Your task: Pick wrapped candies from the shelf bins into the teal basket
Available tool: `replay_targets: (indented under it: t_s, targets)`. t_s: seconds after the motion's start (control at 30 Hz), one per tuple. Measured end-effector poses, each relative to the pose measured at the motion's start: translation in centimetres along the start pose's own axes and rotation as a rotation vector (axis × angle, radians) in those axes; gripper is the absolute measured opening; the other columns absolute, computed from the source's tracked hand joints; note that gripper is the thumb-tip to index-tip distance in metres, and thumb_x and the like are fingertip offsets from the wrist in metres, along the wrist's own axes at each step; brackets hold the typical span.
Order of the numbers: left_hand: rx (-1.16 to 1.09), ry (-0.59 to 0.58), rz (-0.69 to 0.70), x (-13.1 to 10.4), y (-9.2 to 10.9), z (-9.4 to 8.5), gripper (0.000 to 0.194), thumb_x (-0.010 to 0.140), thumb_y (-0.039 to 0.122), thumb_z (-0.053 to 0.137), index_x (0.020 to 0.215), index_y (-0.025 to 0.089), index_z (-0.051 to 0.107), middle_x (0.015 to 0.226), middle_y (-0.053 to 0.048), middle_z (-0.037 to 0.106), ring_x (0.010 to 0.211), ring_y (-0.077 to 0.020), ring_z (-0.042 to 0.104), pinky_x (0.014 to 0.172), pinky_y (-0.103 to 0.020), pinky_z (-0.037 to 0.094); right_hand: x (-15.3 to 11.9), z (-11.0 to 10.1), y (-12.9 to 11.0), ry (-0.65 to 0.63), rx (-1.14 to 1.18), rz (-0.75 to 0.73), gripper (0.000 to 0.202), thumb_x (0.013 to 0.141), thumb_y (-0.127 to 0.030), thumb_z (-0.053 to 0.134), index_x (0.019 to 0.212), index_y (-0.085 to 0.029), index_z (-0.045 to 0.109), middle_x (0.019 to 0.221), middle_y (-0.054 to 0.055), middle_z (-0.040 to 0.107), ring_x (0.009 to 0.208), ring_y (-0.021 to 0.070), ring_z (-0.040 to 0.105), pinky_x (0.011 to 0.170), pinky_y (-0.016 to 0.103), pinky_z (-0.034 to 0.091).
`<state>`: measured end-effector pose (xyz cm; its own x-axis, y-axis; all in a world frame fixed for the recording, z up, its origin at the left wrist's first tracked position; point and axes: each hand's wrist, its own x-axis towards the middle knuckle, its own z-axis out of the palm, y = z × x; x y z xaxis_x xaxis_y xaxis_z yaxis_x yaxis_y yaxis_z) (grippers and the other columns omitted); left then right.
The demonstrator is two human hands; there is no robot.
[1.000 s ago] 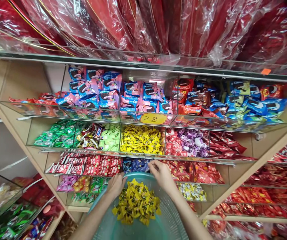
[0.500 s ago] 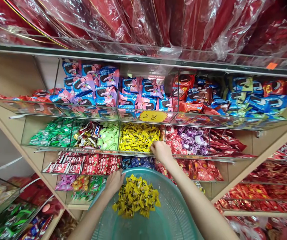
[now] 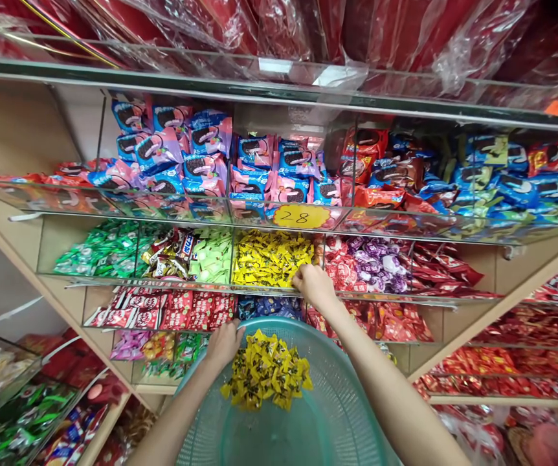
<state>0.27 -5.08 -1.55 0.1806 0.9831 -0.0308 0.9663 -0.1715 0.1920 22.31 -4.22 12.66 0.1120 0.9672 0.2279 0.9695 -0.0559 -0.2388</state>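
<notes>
My left hand (image 3: 224, 343) is closed around the rim of a green plastic basket (image 3: 347, 388) with mesh sides. In the basket lies a heap of yellow wrapped candies (image 3: 269, 372). My right hand (image 3: 315, 285) is at the front right corner of a shelf compartment filled with yellow wrapped candies (image 3: 272, 259). Its fingers are curled together against the candies, behind or over the clear front edge. Whatever may be between those fingers is hidden from me.
Clear-fronted shelves hold wrapped cookies (image 3: 206, 158) above, under a yellow "28" tag (image 3: 301, 216). Green candies (image 3: 109, 249) sit to the left, purple-white candies (image 3: 371, 262) to the right. Red packets (image 3: 191, 310) fill the shelf below. A glass ledge (image 3: 279, 87) runs overhead.
The view has tilted and come slightly closer, so the shelves sit a little higher. Both hands keep nearly the same places on the basket rim and at the yellow candies.
</notes>
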Motion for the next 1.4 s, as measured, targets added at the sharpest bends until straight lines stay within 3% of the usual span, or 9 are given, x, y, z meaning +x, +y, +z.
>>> replay_targets:
  t_s: [0.13, 0.27, 0.37, 0.47, 0.57, 0.67, 0.77, 1.17, 1.4]
  targets:
    - [-0.012, -0.005, 0.003, 0.1, -0.1, 0.0, 0.040, 0.092, 0.040, 0.027, 0.112, 0.019, 0.054, 0.095, -0.011, 0.067, 0.088, -0.0246, 0.063, 0.068, -0.029, 0.044, -0.8, -0.4, 0.3, 0.130, 0.194, -0.099, 0.018, 0.083, -0.026, 0.045, 0.075, -0.019, 0.060, 0.069, 0.003, 0.063, 0.066, 0.0148, 0.058, 0.059, 0.022, 0.035]
    - [-0.016, -0.020, 0.008, 0.1, 0.0, -0.1, 0.038, 0.093, 0.039, 0.027, 0.109, 0.018, 0.055, 0.093, -0.010, 0.067, 0.085, -0.0238, 0.064, 0.064, -0.028, 0.043, -3.2, -1.6, 0.5, 0.251, 0.416, -0.252, 0.021, 0.086, -0.029, 0.043, 0.074, -0.018, 0.056, 0.056, -0.003, 0.052, 0.051, 0.0099, 0.045, 0.055, 0.020, 0.031]
    - [-0.009, -0.022, 0.010, 0.0, 0.1, -0.2, 0.038, 0.093, 0.039, 0.027, 0.108, 0.018, 0.055, 0.093, -0.010, 0.067, 0.087, -0.0230, 0.063, 0.067, -0.027, 0.043, -5.3, -1.4, 0.9, 0.164, 0.513, -0.371, 0.023, 0.088, -0.031, 0.041, 0.075, -0.018, 0.055, 0.056, -0.004, 0.049, 0.050, 0.0086, 0.041, 0.053, 0.019, 0.030]
    - [-0.011, -0.030, 0.006, -0.1, 0.2, -0.3, 0.038, 0.093, 0.039, 0.028, 0.109, 0.018, 0.055, 0.094, -0.011, 0.067, 0.089, -0.0231, 0.062, 0.068, -0.028, 0.043, -6.7, 0.7, 1.7, -0.055, 0.470, -0.440, 0.020, 0.087, -0.029, 0.043, 0.076, -0.018, 0.055, 0.057, -0.005, 0.049, 0.051, 0.0082, 0.042, 0.052, 0.019, 0.028]
    - [-0.026, -0.036, -0.010, -0.1, 0.2, -0.3, 0.038, 0.093, 0.039, 0.028, 0.110, 0.018, 0.054, 0.096, -0.011, 0.067, 0.089, -0.0228, 0.062, 0.069, -0.028, 0.044, -6.9, 4.3, 3.0, -0.230, 0.316, -0.411, 0.017, 0.085, -0.025, 0.044, 0.075, -0.018, 0.056, 0.059, -0.004, 0.053, 0.054, 0.0087, 0.045, 0.053, 0.019, 0.027]
    - [-0.031, -0.040, -0.011, -0.1, 0.2, -0.3, 0.039, 0.093, 0.040, 0.027, 0.112, 0.019, 0.054, 0.098, -0.010, 0.066, 0.090, -0.0213, 0.062, 0.070, -0.027, 0.044, -6.8, 7.5, 4.3, -0.287, 0.114, -0.319, 0.015, 0.084, -0.021, 0.045, 0.078, -0.017, 0.058, 0.069, 0.001, 0.060, 0.065, 0.0116, 0.054, 0.056, 0.021, 0.028]
    - [-0.024, -0.049, -0.013, -0.1, 0.3, -0.4, 0.039, 0.093, 0.040, 0.027, 0.113, 0.019, 0.053, 0.098, -0.009, 0.067, 0.090, -0.0212, 0.062, 0.069, -0.026, 0.044, -6.9, 9.2, 5.2, -0.308, -0.024, -0.265, 0.017, 0.086, -0.022, 0.044, 0.084, -0.017, 0.060, 0.080, 0.006, 0.064, 0.078, 0.0156, 0.058, 0.061, 0.023, 0.030]
    - [-0.036, -0.045, -0.005, -0.1, 0.2, -0.4, 0.038, 0.093, 0.040, 0.027, 0.113, 0.021, 0.053, 0.099, -0.009, 0.066, 0.092, -0.0204, 0.062, 0.074, -0.027, 0.043, -7.6, 9.7, 5.3, -0.338, -0.065, -0.180, 0.021, 0.090, -0.027, 0.042, 0.092, -0.018, 0.060, 0.089, 0.008, 0.065, 0.087, 0.0178, 0.060, 0.063, 0.024, 0.031]
    - [0.002, -0.029, -0.014, -0.1, 0.3, -0.2, 0.037, 0.092, 0.038, 0.029, 0.110, 0.020, 0.055, 0.098, -0.010, 0.066, 0.091, -0.0214, 0.062, 0.072, -0.027, 0.044, -7.7, 7.2, 3.8, -0.217, 0.006, -0.202, 0.024, 0.092, -0.032, 0.038, 0.092, -0.021, 0.059, 0.082, 0.005, 0.067, 0.078, 0.0157, 0.062, 0.059, 0.023, 0.029]
